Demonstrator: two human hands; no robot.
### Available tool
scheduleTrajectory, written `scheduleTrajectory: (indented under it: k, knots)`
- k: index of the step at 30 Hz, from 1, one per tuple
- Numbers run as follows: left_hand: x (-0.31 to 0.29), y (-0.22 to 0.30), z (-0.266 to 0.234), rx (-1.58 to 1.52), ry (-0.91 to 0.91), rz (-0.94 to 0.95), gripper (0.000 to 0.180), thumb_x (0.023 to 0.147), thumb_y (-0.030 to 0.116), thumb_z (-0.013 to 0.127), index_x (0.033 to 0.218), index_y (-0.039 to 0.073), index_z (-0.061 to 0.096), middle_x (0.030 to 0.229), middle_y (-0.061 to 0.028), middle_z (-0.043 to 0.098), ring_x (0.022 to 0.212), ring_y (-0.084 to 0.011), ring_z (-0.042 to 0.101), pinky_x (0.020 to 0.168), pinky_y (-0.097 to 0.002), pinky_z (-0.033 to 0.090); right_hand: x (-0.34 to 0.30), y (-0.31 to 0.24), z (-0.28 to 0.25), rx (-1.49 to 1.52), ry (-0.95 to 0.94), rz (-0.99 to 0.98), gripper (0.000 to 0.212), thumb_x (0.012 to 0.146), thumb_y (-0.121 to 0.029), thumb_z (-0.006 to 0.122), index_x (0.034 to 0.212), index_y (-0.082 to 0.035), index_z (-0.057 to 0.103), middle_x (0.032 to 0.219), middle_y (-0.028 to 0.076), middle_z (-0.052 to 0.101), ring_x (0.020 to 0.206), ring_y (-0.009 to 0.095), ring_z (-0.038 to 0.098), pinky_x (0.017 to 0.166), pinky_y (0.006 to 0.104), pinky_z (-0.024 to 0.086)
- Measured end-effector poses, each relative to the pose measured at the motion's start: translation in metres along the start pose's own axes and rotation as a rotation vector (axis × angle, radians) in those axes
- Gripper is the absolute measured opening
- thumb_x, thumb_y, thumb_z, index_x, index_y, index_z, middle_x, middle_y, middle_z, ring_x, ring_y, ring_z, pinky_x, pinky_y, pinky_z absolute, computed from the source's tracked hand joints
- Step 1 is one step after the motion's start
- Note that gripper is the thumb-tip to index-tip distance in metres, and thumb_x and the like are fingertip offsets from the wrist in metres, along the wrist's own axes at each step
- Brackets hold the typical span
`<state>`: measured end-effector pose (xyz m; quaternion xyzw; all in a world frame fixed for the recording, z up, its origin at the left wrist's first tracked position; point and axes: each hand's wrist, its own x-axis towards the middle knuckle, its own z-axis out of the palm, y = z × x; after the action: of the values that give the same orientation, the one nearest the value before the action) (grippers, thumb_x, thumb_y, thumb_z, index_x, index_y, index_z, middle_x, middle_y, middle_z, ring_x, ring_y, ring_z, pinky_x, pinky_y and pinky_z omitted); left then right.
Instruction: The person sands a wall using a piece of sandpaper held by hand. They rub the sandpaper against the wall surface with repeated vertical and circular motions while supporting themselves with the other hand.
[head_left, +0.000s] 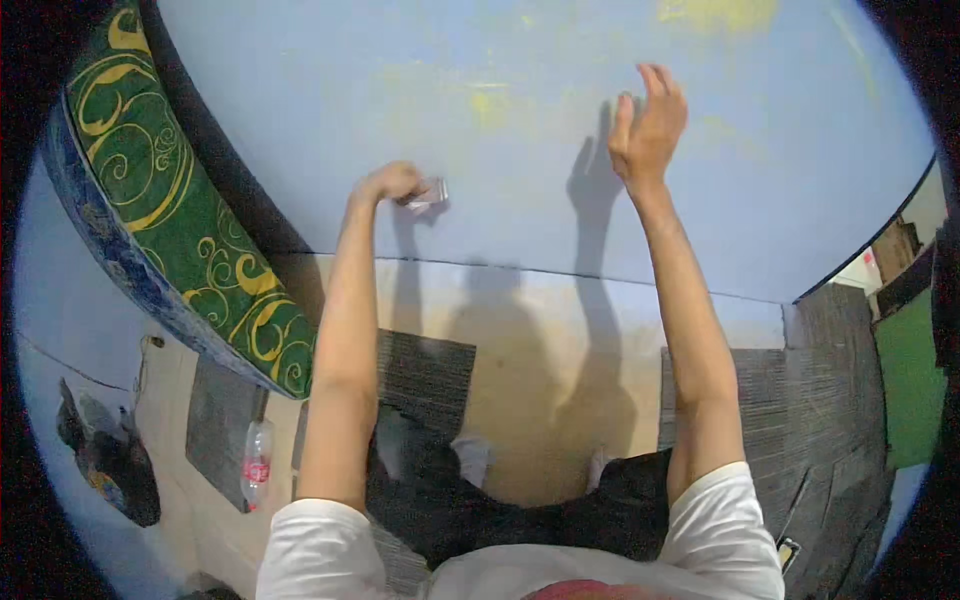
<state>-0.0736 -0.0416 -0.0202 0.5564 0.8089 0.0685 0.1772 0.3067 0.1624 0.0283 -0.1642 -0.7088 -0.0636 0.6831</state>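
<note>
My left hand point(392, 181) is closed around a small, pale, shiny flat piece point(436, 193), held against or close to the light blue wall point(520, 200). What kind of thing it is, I cannot make out. Higher up and to the right, my right hand point(650, 125) is raised before the same wall, its fingers apart and loosely bent, with nothing in it. Patches of yellow mark the wall's blue surface, one point(487, 103) lying between the two hands. Shadows of both arms fall on the wall.
A green mattress point(215, 250) with gold swirls leans upright at the left. On the floor lie a plastic bottle point(256, 465) with a red label, a dark bag point(115, 455) and grey ribbed mats point(430, 375). A green panel point(910, 390) stands at the far right.
</note>
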Motion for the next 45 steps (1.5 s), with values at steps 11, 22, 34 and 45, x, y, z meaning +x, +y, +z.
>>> scheduleTrajectory:
  k: [11, 22, 34, 45]
  knots:
    - [0.016, -0.060, 0.042, -0.506, 0.428, -0.165, 0.026, 0.085, 0.017, 0.067, 0.073, -0.006, 0.072, 0.072, -0.0176, 0.072, 0.057, -0.0206, 0.070, 0.052, -0.0384, 0.055, -0.040, 0.062, -0.012, -0.276, -0.393, 0.235, 0.085, 0.106, -0.048, 0.045, 0.169, -0.008, 0.004, 0.173, 0.026, -0.009, 0.160, 0.047, -0.010, 0.117, 0.0765, -0.011]
    - [0.042, -0.008, 0.051, -1.245, 0.503, -0.353, 0.017, 0.095, -0.001, 0.058, 0.084, -0.006, 0.070, 0.081, -0.0162, 0.070, 0.069, -0.0247, 0.073, 0.058, -0.0400, 0.066, -0.058, 0.103, 0.007, -0.259, -0.458, 0.159, 0.124, 0.091, -0.074, 0.060, 0.166, -0.009, -0.015, 0.166, 0.028, -0.034, 0.150, 0.053, -0.034, 0.102, 0.0822, -0.024]
    - [0.047, -0.032, 0.054, -1.314, 0.434, -0.363, 0.011, 0.087, -0.003, 0.064, 0.077, -0.007, 0.066, 0.073, -0.0184, 0.068, 0.055, -0.0250, 0.066, 0.046, -0.0390, 0.060, 0.006, 0.058, -0.003, -0.565, -1.198, 0.644, 0.164, 0.065, -0.070, 0.088, 0.160, -0.001, -0.027, 0.157, 0.039, -0.039, 0.142, 0.056, -0.043, 0.101, 0.0876, -0.015]
    - [-0.010, -0.141, 0.042, -1.567, 0.491, -0.405, 0.018, 0.101, 0.002, 0.053, 0.110, -0.012, 0.059, 0.101, -0.0224, 0.065, 0.085, -0.0331, 0.071, 0.080, -0.0449, 0.069, 0.003, 0.010, 0.023, -0.416, -1.091, 0.601, 0.167, 0.062, -0.060, 0.094, 0.160, -0.010, -0.031, 0.160, 0.030, -0.042, 0.145, 0.052, -0.042, 0.103, 0.0899, -0.010]
